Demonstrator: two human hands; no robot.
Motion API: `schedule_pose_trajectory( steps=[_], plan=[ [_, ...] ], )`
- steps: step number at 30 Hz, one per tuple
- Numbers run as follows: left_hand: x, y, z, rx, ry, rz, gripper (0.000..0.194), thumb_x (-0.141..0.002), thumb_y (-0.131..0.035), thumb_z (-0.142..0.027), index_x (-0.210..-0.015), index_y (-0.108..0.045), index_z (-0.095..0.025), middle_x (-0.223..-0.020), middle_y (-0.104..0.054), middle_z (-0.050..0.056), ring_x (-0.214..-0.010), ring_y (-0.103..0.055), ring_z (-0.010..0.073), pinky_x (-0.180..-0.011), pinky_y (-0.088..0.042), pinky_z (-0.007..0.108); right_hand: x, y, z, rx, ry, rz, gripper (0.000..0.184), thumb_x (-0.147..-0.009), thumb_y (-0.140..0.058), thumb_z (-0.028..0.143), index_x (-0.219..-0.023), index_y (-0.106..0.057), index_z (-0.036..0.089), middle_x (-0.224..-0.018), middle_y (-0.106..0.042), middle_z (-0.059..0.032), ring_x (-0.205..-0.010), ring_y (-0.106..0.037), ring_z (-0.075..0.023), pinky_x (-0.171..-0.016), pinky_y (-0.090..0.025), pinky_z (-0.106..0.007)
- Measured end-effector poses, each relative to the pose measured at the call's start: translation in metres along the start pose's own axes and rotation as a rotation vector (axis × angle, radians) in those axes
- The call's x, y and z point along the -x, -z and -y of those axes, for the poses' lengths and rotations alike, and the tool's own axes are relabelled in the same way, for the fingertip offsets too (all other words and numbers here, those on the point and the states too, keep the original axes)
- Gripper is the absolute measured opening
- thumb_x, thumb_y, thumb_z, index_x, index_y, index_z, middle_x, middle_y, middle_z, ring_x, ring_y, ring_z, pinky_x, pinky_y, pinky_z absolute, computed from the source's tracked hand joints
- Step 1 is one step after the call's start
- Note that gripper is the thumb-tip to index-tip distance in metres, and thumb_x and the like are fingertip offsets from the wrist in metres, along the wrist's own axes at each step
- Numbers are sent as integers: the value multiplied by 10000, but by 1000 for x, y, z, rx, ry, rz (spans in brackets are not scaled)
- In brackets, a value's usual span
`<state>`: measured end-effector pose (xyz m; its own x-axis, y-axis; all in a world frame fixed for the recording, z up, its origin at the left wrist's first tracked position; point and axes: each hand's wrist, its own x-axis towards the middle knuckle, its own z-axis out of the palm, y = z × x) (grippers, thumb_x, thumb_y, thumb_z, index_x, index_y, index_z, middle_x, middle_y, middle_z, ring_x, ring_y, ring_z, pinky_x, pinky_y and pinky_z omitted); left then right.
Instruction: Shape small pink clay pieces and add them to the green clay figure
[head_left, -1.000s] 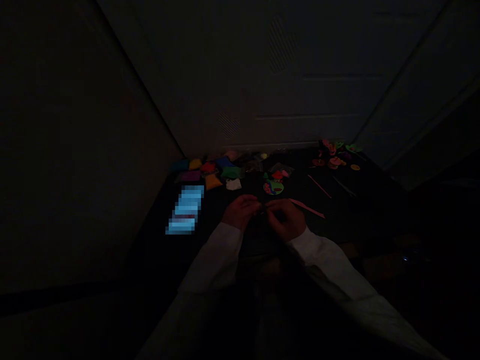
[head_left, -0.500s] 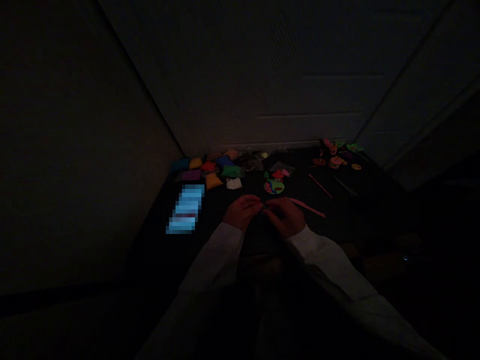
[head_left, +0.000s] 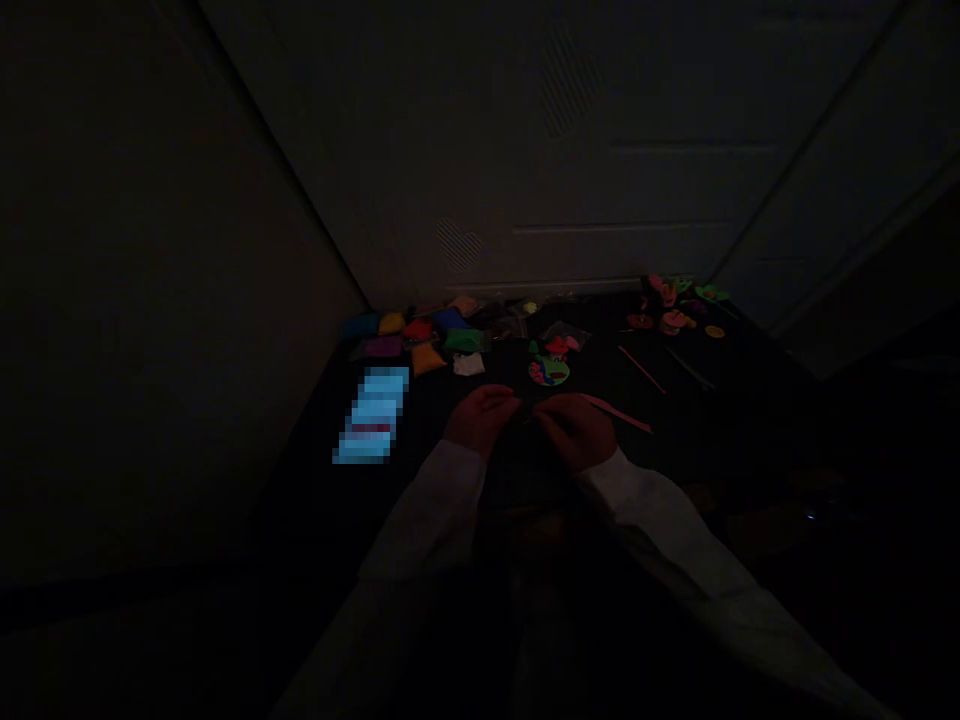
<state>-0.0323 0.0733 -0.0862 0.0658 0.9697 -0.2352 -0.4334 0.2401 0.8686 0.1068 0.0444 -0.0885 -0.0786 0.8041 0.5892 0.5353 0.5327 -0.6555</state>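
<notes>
In dim light, my left hand (head_left: 482,416) and my right hand (head_left: 577,428) face each other over the dark table, fingertips a small gap apart. Both are closed in a pinch. Something small and dark seems to sit between the fingertips, too dim to name. Just beyond them lies a round green clay piece (head_left: 550,371) with pink, blue and red parts on it. A flat pink strip (head_left: 619,413) lies beside my right hand, partly behind it.
Bags of coloured clay (head_left: 427,358) crowd the table's back left. A lit phone (head_left: 373,416), its screen blurred out, lies left of my hands. Toward the right are a thin pink stick (head_left: 642,369), a dark tool (head_left: 690,368) and several small clay figures (head_left: 673,321). A wall panel stands behind.
My hands have drawn slightly apart, the right one shifting a little to the right. The view has tilted slightly and looks darker.
</notes>
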Motion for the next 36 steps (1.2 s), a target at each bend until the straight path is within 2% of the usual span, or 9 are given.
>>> schedule_pose_trajectory(
  steps=[6, 13, 16, 19, 23, 26, 31, 36],
  plan=[
    [-4, 3, -2, 24, -14, -41, 290, -445, -693, -165, -689, -540, -133, -610, -590, -8, -561, -523, 71, -529, -362, 196, -2, 7, -6, -121, -230, -16, 136, -696, -539, 283, -779, -615, 207, -790, -635, -11, -755, -578, -147, -709, -449, -288],
    [-5, 5, 0, 43, -15, -55, 285, -440, -694, -158, -680, -542, -136, -602, -581, -16, -545, -510, 62, -523, -357, 195, -2, 13, -16, -320, -482, -52, 237, -630, -590, 389, -694, -534, 167, -632, -619, -20, -598, -585, -143, -549, -458, -257],
    [-5, 5, 0, 43, -14, -58, 291, -437, -698, -165, -682, -543, -137, -601, -579, -16, -542, -507, 60, -526, -357, 196, -4, 17, -26, -395, -519, -48, 282, -630, -570, 445, -662, -497, 174, -538, -583, 0, -490, -543, -125, -475, -425, -249],
    [-5, 5, 0, 41, -15, -58, 296, -440, -698, -175, -690, -543, -138, -619, -588, -10, -547, -509, 60, -532, -359, 199, -6, 19, -35, -460, -525, -43, 359, -682, -464, 535, -591, -462, 188, -414, -492, 23, -389, -458, -100, -436, -389, -252],
    [-6, 5, 0, 30, -16, -60, 301, -442, -696, -186, -695, -539, -141, -627, -586, -7, -561, -515, 66, -539, -365, 203, -7, 19, -39, -543, -535, -20, 469, -712, -311, 632, -534, -397, 207, -330, -363, 43, -338, -386, -92, -419, -365, -257],
    [-6, 5, 1, 13, -20, -65, 305, -443, -695, -196, -699, -537, -141, -630, -584, -6, -561, -515, 67, -539, -369, 203, -7, 21, -39, -597, -552, -2, 484, -690, -311, 662, -532, -372, 209, -318, -320, 55, -328, -370, -92, -413, -364, -260],
    [-10, 8, 1, -51, -46, -62, 317, -445, -692, -223, -706, -532, -141, -636, -583, -1, -544, -510, 72, -526, -373, 210, -7, 26, -45, -647, -589, 8, 425, -643, -455, 616, -581, -443, 195, -381, -434, 38, -361, -418, -91, -430, -392, -264],
    [-26, 16, -20, -218, -143, -77, 320, -447, -701, -234, -718, -558, -145, -656, -601, 13, -552, -516, 91, -542, -373, 227, -12, 36, -57, -646, -647, 51, 307, -575, -637, 422, -728, -546, 172, -610, -610, -14, -510, -550, -117, -497, -441, -259]
  ],
)
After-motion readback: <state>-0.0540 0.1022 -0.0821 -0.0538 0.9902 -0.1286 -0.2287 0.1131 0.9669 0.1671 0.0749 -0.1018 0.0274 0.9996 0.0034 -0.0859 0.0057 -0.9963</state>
